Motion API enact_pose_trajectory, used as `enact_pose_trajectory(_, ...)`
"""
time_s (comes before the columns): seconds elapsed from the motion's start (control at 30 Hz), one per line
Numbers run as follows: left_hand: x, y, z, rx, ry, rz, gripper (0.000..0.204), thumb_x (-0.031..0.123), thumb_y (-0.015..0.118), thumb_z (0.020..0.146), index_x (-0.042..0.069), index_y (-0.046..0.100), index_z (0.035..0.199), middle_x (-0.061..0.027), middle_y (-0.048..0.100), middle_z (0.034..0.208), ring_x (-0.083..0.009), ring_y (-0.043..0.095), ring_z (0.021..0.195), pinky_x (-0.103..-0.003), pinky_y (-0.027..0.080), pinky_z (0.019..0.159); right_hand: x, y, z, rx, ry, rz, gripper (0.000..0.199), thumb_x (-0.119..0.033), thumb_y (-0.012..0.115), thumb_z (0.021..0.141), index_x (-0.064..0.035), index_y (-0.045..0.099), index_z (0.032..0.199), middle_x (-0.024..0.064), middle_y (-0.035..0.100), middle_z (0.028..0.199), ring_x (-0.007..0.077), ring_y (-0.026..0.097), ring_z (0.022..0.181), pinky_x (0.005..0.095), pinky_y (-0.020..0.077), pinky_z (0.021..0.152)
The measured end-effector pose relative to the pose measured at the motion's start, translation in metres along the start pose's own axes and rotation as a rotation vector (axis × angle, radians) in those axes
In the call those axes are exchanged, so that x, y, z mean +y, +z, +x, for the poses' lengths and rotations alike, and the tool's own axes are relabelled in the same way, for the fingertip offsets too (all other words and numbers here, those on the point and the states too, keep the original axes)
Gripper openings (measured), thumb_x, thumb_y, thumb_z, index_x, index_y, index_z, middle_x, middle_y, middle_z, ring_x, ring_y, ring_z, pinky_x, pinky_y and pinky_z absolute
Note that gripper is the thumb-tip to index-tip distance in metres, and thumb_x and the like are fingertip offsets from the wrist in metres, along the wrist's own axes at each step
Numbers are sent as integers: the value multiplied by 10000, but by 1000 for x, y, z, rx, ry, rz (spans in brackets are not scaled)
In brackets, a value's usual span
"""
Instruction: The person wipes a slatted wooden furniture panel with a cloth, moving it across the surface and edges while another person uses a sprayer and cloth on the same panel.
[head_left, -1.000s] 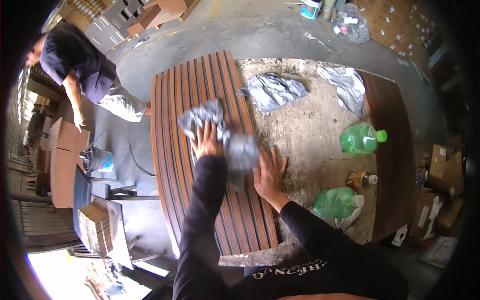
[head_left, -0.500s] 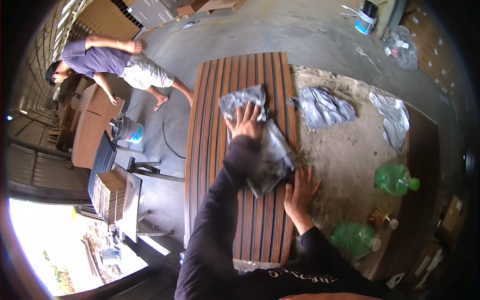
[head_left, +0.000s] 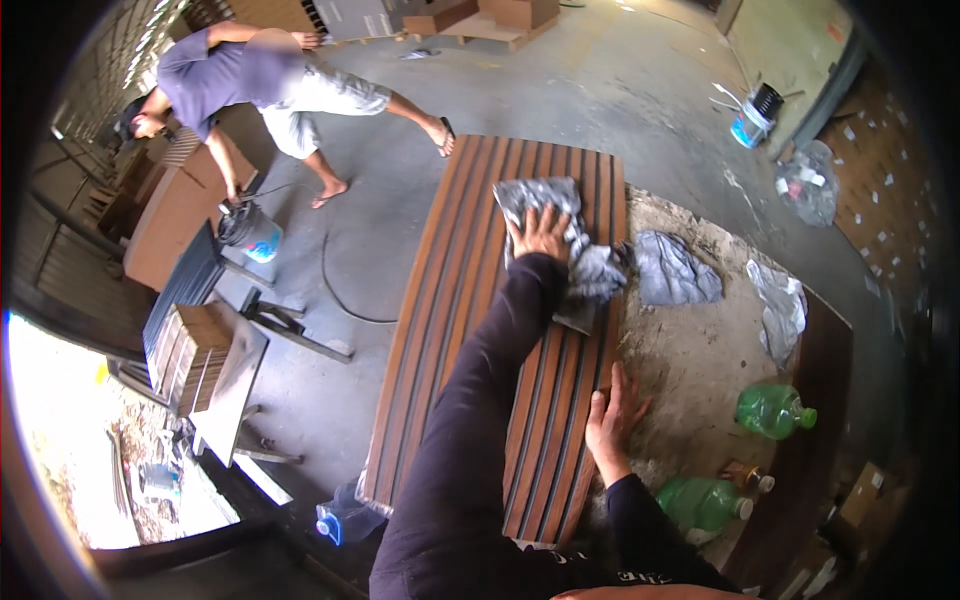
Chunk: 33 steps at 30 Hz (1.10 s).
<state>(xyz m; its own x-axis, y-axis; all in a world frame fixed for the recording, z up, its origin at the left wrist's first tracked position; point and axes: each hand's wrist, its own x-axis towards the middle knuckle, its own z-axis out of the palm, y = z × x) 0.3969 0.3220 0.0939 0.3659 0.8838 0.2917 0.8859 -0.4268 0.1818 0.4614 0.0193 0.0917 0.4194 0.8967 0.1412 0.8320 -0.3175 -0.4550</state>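
Observation:
A long brown panel with dark grooves running lengthwise lies in front of me. My left hand is spread flat on a crumpled grey cloth toward the panel's far end, pressing it down. A bunched part of that cloth trails to the right, over the panel's right edge. Farther back along the same edge, nearer to me, rests my right hand. Its fingers are stretched out and apart, and nothing shows in them.
Right of the panel, the stained tabletop carries a grey cloth, a pale cloth, green bottles and a small amber bottle. At left, a person bends over a bucket; a cable crosses the floor.
My left hand has pushed forward along the panel, and the cloth's trailing part has bunched up. The other person has reached down to the bucket. The whole view has shifted.

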Motion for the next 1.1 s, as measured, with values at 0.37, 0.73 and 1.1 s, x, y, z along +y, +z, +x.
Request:
enact_pose_trajectory(0.37,25,-140,-353,-243,24,-86,620,142,528,756,206,406,1360,-67,322,1453,-328,263,1348,-598,177,1049,10,4,6,114,27,-22,531,-282,528,857,-130,388,1346,114,398,1387,288,244,1361,623,94,1055)
enact_pose_trajectory(0.73,-61,-174,-458,-287,-379,-2,587,217,542,775,175,417,1347,-47,322,1453,-344,243,1351,-607,125,1065,10,14,9,145,-49,-65,512,-288,478,895,-124,363,1366,90,383,1407,300,228,1366,598,104,1064)
enact_pose_trajectory(1.1,-108,-123,-257,-205,-194,-124,526,307,502,855,227,395,1364,-30,272,1477,-326,216,1362,-634,142,1043,6,9,-7,29,38,-111,520,-299,395,933,-102,285,1401,109,280,1462,299,189,1378,596,83,1066)
